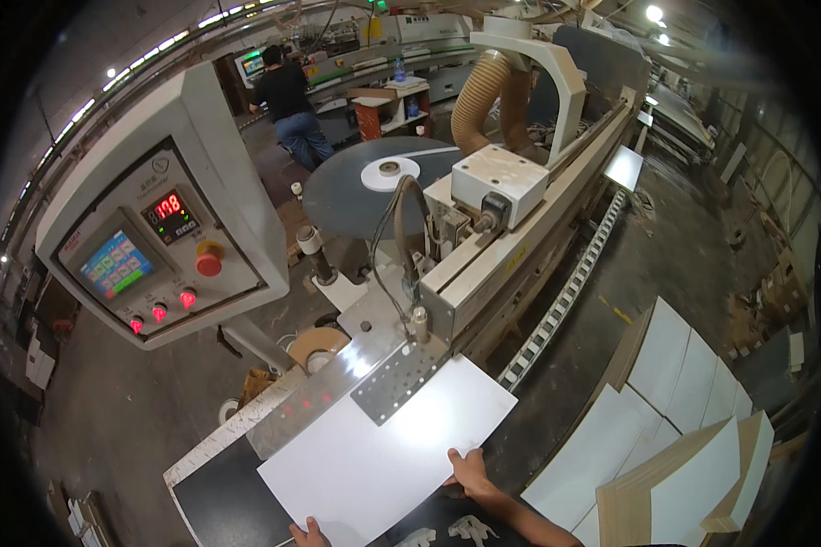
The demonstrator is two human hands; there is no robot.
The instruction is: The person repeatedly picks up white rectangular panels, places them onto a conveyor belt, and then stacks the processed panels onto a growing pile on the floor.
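2 hands on 1 white panel (374,469), which lies flat on the machine table (228,497), its far edge partly under 1 perforated metal plate (401,394). R hand (471,473): fingers closed on panel's near edge, toward its R end. L hand (310,535): digits touching near edge at L end; mostly cut off by frame, so can't tell if gripping.

L side: 1 control box (169,242) w/ 1 touchscreen (119,264), 1 red-digit display (167,211), 1 e-stop btn (210,261), 3 lit red knobs (160,313). Bkgd: 1 co-worker (287,105).
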